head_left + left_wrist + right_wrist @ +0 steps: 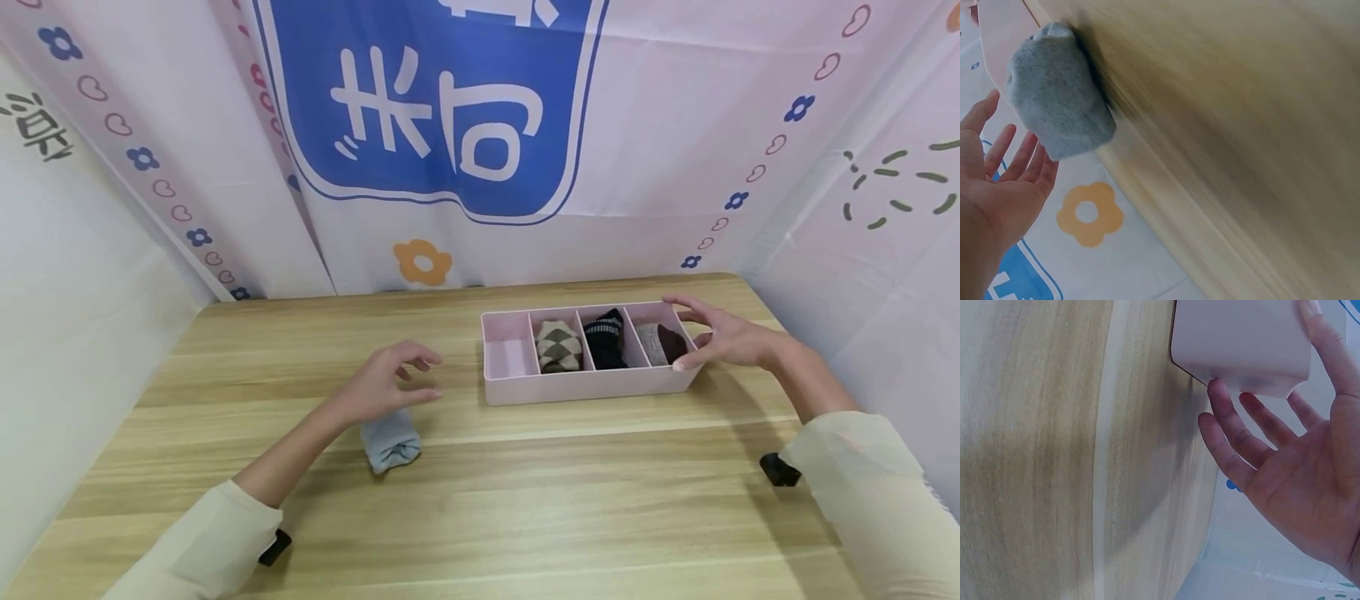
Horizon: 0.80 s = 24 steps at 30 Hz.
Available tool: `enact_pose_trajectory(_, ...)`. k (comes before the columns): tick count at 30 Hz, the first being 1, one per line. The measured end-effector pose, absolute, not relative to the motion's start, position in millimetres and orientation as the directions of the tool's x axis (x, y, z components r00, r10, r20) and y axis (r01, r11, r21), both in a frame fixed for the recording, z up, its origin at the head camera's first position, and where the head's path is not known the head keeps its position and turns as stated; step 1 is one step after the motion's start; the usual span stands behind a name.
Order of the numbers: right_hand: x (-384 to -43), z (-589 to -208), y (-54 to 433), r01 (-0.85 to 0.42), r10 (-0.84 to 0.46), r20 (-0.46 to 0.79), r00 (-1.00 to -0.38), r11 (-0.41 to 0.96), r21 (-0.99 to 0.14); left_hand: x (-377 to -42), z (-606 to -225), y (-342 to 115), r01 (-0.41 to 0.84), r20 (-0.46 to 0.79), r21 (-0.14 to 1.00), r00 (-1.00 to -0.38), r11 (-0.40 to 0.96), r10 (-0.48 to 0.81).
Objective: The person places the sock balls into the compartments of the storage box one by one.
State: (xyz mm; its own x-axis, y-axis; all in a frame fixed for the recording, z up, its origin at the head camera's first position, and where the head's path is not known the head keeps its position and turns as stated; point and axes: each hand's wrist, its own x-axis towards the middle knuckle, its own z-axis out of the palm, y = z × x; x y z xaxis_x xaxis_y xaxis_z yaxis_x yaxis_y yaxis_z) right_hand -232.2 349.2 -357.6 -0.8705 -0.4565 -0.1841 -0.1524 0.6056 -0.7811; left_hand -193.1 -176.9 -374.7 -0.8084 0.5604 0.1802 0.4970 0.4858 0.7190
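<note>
A pink divided box [585, 389] sits on the table with four compartments side by side. My right hand [731, 337] grips its right end, thumb at the front corner and a finger at the back corner. From the right wrist view, fingertips of the right hand [1297, 456] meet the box's end wall [1241, 344]. A folded grey-blue sock [392, 442] lies left of the box. My left hand [386, 383] hovers by the sock, fingers loosely bent and holding nothing; it partly covers the sock in the head view.
Inside the box lie a diamond-patterned sock [558, 346], a black sock [606, 340] and a grey-and-brown sock [660, 343], each in its own compartment; the leftmost compartment [512, 357] shows a bare floor. Printed cloth [637, 167] hangs behind the wooden table [525, 500].
</note>
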Motion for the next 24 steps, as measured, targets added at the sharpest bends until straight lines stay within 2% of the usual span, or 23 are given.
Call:
enact_pose_trajectory(18, -231, -358, 350, -0.143, -0.454, -0.193, -0.87, 0.606, -0.782, -180, -381, -208, 0.506, 0.126, 0.643, -0.81, 0.574, 0.573)
enact_pose_trajectory(24, -231, -358, 351, -0.142, -0.456, -0.19, -0.87, 0.6, -0.788, -177, -382, -215, 0.539, 0.126, 0.604, -0.792, 0.587, 0.597)
